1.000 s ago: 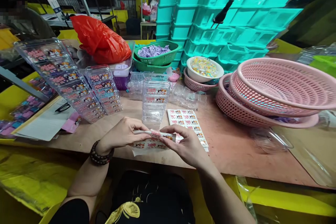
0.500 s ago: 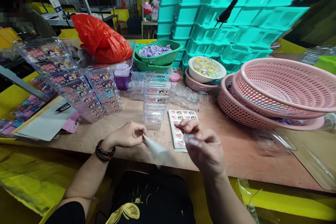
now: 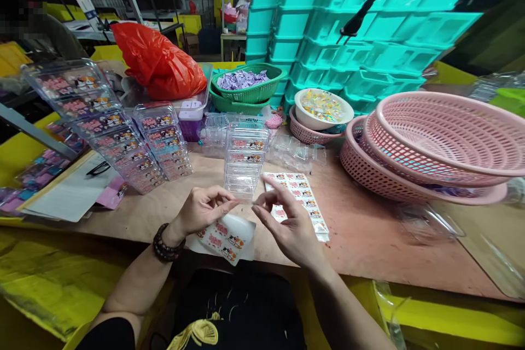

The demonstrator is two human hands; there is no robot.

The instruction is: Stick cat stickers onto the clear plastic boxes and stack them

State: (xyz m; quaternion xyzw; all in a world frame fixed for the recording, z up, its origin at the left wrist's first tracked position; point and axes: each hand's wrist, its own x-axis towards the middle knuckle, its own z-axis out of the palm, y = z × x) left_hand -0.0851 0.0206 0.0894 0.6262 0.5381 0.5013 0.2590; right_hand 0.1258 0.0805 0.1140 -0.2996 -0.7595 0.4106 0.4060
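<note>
Thumb and forefinger of my left hand (image 3: 205, 210) are pinched at one end of a thin, nearly see-through strip (image 3: 245, 201). My right hand (image 3: 289, 224) pinches near its other end; the strip is too faint to make out fully. Below my left hand is a loose sticker sheet (image 3: 227, 240) with cat pictures and pink lettering, curled at the top and reaching the table's front edge. Partly behind my right hand lies a stack of sticker sheets (image 3: 309, 197). Beyond my fingertips stands a stack of clear plastic boxes (image 3: 246, 158), the upper ones bearing cat stickers.
Two taller stacks of stickered clear boxes (image 3: 118, 131) lean at left. Pink baskets (image 3: 430, 142) stand at right, with a white bowl (image 3: 324, 106) of small packets nearby. Behind are green baskets (image 3: 262, 87), a red bag (image 3: 159, 63) and turquoise bins (image 3: 369, 22).
My hands have come together, the right one moving left. The sheet that dangled blurred from my left hand now shows its printed side below that hand. More of the sticker stack is uncovered.
</note>
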